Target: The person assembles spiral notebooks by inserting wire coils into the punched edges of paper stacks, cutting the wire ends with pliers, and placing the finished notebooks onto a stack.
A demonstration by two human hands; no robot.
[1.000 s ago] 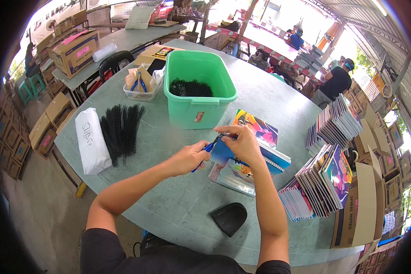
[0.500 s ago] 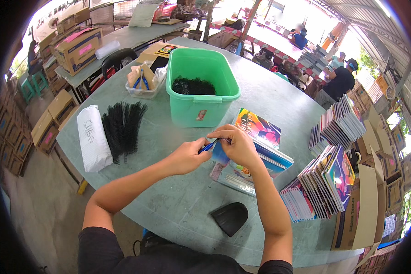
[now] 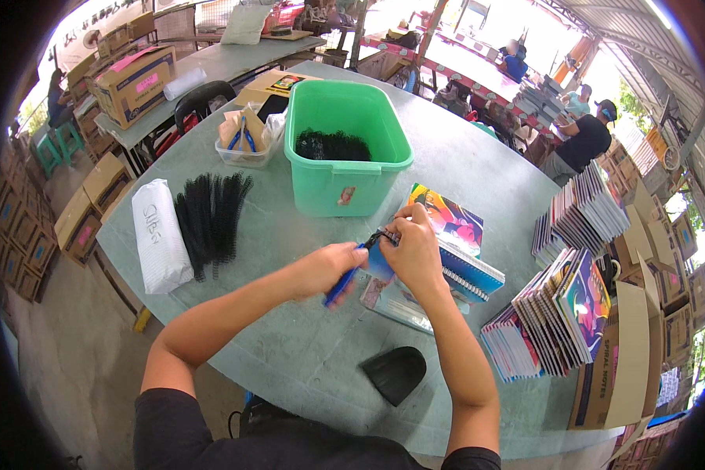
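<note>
Blue-handled pliers (image 3: 341, 287) are gripped in my left hand (image 3: 325, 268), with their dark jaws pointing toward my right hand (image 3: 415, 247). The fingers of my right hand are pinched together at the jaws. What lies between them is too small to make out. Under and beside that hand are spiral notebooks (image 3: 471, 270), some with bright printed covers. Beyond my hands stands a green plastic bin (image 3: 352, 189) holding black plastic coils (image 3: 331, 146). More black coils (image 3: 211, 222) lie in a bundle at the left, beside a white wrapped package (image 3: 161, 237).
Notebook stacks (image 3: 547, 313) and an open carton (image 3: 615, 356) line the table's right side. A black curved piece (image 3: 395, 376) lies near me. Left of the bin, a clear tub (image 3: 247, 159) holds blue-handled tools. A person in black (image 3: 586, 137) works farther off.
The pliers have swung so their blue handles now point down toward me, with my left hand turned. My right hand has shifted slightly away from me and its fingers have moved.
</note>
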